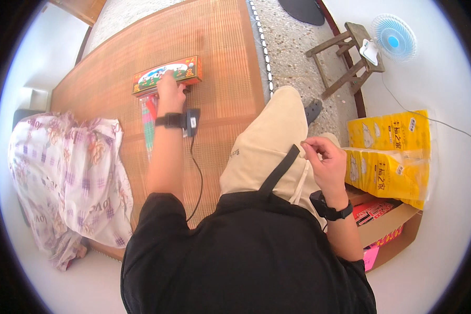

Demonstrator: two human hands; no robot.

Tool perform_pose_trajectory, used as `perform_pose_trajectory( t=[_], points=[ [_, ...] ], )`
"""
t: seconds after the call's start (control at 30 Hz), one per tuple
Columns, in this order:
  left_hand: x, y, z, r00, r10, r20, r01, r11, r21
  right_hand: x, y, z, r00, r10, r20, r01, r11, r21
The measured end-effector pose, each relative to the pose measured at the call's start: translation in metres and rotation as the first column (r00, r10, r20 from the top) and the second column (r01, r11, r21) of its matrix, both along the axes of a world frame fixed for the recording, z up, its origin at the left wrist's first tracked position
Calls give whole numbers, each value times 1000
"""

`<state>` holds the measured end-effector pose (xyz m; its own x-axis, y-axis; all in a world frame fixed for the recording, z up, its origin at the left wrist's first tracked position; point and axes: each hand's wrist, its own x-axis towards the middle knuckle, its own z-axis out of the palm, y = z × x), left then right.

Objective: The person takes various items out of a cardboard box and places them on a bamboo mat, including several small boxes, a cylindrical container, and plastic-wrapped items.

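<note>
My left hand (171, 91) is at the near long side of a red, green and yellow printed cardboard box (167, 75), its fingers over the top face. Whether it grips the box is unclear. Just below the box, clear plastic packs with green and red contents (147, 127) lie on the woven mat (216, 51), partly behind my left forearm. Over my lap, my right hand (325, 159) has its thumb and index fingertip together; anything between them is too small to make out. A black strap (280, 168) lies across the beige trousers beside it. Both wrists wear black bands with devices.
A crumpled floral cloth (78, 165) lies at the left. On the right are yellow plastic-wrapped packs (388, 157) above an open cardboard box (402, 239). Further off, a wooden stool (353, 70) stands beside a blue and white fan (394, 38); its cord runs along the wall.
</note>
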<state>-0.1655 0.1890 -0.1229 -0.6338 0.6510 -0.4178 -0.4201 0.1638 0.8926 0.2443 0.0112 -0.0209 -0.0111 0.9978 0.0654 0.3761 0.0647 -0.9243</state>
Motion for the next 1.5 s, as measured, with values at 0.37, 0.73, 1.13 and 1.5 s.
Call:
perform_pose_trajectory(
  t=[0.37, 0.73, 1.13, 1.5],
  points=[
    [236, -166, 102, 386, -572, -724, 901, 401, 164, -1, -17, 14, 992, 10, -130, -9, 1000, 8],
    [265, -177, 109, 490, -756, -434, 872, 427, 241, 16, -34, 12, 930, -100, -353, 116, 993, 23],
    [263, -181, 126, 488, -872, 41, 811, 470, 347, 25, -36, 34, 997, 57, -56, -38, 953, 302],
    [256, -189, 131, 486, -863, -140, 846, 424, 324, 20, -41, 24, 932, 11, -363, 31, 993, 110]
  ],
)
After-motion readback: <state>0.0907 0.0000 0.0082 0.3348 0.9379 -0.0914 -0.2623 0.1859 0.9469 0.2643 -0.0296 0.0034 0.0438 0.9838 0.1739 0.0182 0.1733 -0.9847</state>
